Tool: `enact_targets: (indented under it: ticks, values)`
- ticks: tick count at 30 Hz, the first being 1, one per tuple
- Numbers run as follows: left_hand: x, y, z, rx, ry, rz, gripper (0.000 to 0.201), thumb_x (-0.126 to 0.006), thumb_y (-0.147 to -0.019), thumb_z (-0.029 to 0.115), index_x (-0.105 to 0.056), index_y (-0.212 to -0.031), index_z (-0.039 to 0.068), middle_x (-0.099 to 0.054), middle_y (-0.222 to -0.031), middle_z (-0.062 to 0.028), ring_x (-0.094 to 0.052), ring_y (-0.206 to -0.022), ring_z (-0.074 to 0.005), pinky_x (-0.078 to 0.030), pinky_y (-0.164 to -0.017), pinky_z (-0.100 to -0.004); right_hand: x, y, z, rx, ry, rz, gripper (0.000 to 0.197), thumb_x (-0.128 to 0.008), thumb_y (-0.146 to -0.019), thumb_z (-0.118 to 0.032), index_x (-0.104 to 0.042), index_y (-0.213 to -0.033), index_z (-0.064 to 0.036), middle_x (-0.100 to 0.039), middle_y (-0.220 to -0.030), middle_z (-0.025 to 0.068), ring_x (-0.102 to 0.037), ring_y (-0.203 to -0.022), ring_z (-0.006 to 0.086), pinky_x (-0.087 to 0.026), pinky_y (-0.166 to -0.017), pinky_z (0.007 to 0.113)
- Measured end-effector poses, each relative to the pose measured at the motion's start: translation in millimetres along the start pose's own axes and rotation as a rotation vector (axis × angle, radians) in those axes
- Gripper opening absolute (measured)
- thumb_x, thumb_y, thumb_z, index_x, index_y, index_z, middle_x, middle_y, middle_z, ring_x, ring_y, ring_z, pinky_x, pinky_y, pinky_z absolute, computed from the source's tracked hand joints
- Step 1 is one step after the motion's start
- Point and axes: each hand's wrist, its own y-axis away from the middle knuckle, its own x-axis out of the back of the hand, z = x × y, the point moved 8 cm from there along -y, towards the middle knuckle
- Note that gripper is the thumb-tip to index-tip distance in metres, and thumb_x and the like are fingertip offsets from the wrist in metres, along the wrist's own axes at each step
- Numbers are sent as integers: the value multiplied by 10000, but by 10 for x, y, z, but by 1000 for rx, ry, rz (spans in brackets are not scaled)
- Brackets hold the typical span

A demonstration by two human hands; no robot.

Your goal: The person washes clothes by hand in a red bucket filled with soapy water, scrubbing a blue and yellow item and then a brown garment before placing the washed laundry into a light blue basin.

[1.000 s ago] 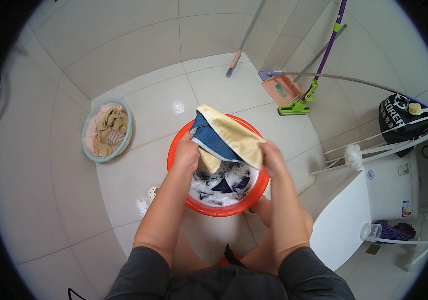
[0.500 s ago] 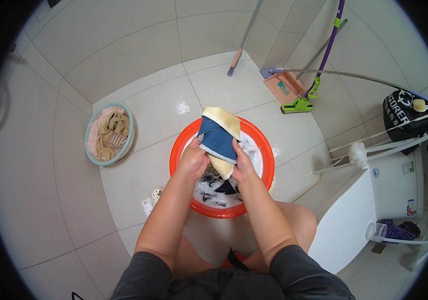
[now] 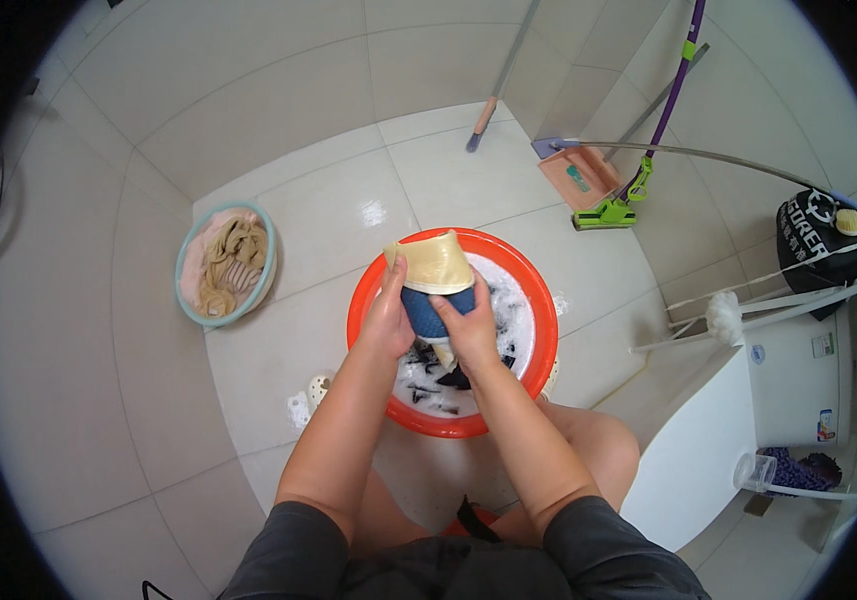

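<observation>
Over the middle of a round red basin (image 3: 548,335) I hold up a folded cloth (image 3: 433,265) with a pale yellow side and a textured blue side. My left hand (image 3: 387,318) grips its left edge, fingers closed round it. From the right, my right hand (image 3: 472,328) is closed on it too, the thumb lying across the blue part. The yellow part is folded over the top, and a light tip hangs below. Beneath, the basin holds white suds with dark fabric (image 3: 456,379) in them.
On the left stands a pale blue-rimmed tub (image 3: 270,265) with pink and tan clothes. A peach dustpan (image 3: 579,178) and a green mop head (image 3: 606,214) rest by the far right wall. At right are a black bag (image 3: 817,235) and a white appliance (image 3: 694,440).
The yellow side has been folded over the top of the cloth, covering much of the blue. My right thumb has moved inward onto the blue part; my left hand sits slightly higher.
</observation>
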Motion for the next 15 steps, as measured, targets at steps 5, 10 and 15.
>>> enact_targets:
  ticks: [5, 10, 15]
  values:
    - [219, -15, -41, -8, -10, 239, 583, -582, -842, 380, -352, -1304, 108, -481, -1214, -63, -477, -1096, -194, -400, -904, -347, -141, 31, -77, 129, 197, -19, 491, -608, -823, -250, -415, -1208, -15, -548, -1094, 179, -534, -1017, 264, -406, -879, 346]
    - [117, 96, 52, -188, -76, 353, 511, -588, -847, 304, -405, -1248, 45, -525, -1132, -72, -533, -998, -181, -438, -833, -310, -130, 8, -162, 61, 248, 125, 353, -372, -936, -277, -559, -980, 19, -596, -906, 224, -575, -849, 292, -426, -756, 359]
    - [57, 114, 42, -187, -96, 365, 419, -562, -858, 259, -466, -1184, 13, -551, -1076, -94, -556, -945, -177, -454, -791, -300, -65, -132, 141, -45, 143, 115, 453, -329, -943, -330, -582, -914, 45, -599, -845, 210, -561, -787, 259, -423, -746, 333]
